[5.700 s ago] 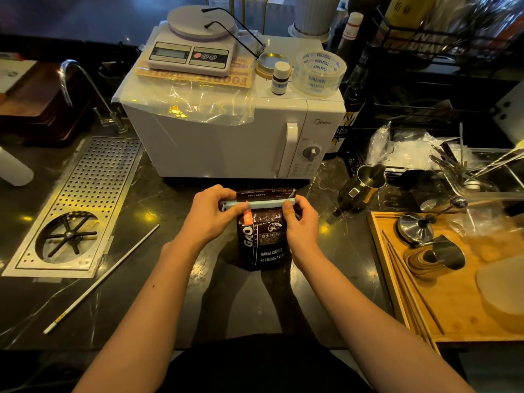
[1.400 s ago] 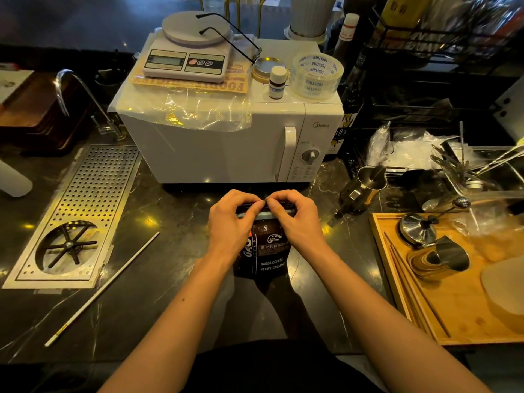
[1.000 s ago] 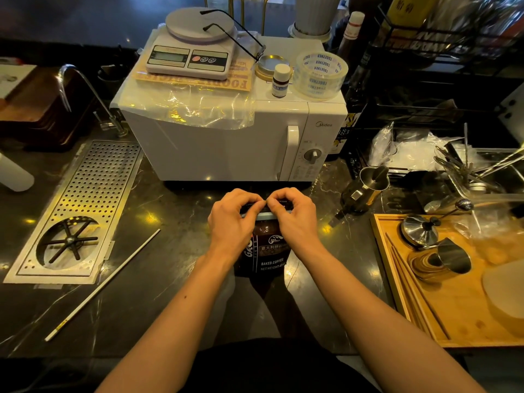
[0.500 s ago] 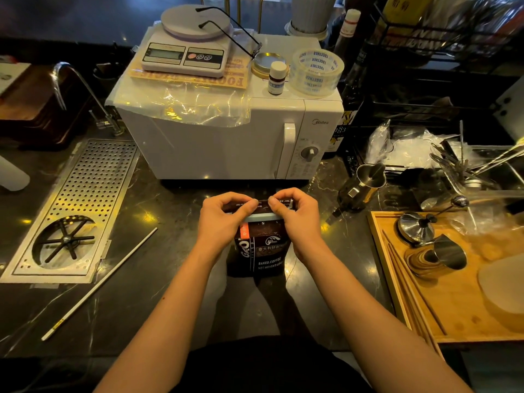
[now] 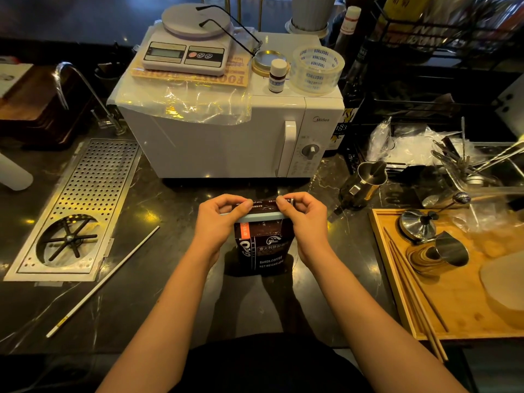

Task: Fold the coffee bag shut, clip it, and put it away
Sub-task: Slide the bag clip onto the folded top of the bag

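Hands spread apart, left hand (image 5: 219,222), right hand (image 5: 304,219) pinching coffee bag (image 5: 262,245) top

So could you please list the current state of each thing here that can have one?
coffee bag: upright on the counter, top folded over.
clip: across the bag below the fold.
left hand: pinching the folded top.
right hand: pinching the folded top.
microwave: door shut.
kitchen scale: display blank.
small bottle: capped.

Bare forearms, no sleeves; dark top (image 5: 263,361) at the waist.
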The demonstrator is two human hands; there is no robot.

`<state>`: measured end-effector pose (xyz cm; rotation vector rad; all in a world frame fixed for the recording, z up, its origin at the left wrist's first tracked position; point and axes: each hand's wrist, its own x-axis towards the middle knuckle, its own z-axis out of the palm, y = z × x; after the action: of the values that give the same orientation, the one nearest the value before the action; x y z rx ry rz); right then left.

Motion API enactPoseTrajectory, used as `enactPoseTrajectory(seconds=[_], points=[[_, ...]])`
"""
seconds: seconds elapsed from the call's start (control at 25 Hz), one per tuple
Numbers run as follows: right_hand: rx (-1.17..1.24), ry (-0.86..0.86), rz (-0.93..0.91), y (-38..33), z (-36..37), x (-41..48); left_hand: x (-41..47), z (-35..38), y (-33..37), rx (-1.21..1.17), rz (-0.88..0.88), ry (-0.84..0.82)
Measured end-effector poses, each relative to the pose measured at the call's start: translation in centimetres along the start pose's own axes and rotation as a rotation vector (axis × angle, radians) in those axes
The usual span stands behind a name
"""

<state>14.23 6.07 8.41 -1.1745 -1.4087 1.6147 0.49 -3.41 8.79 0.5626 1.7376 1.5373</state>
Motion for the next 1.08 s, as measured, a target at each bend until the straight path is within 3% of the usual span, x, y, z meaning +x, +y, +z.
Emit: enactPoseTrajectory(seconds=[0.28, 1.08], points=[[0.088, 0.018, 0.087, -0.5, 0.3, 0.0, 0.1, 0.0, -0.1, -0.018, -0.044, -0.03], [0.082, 0.016, 0.062, 0.4, -0.5, 0.2, -0.1, -0.4, -1.7, -0.027, 0.027, 0.06]])
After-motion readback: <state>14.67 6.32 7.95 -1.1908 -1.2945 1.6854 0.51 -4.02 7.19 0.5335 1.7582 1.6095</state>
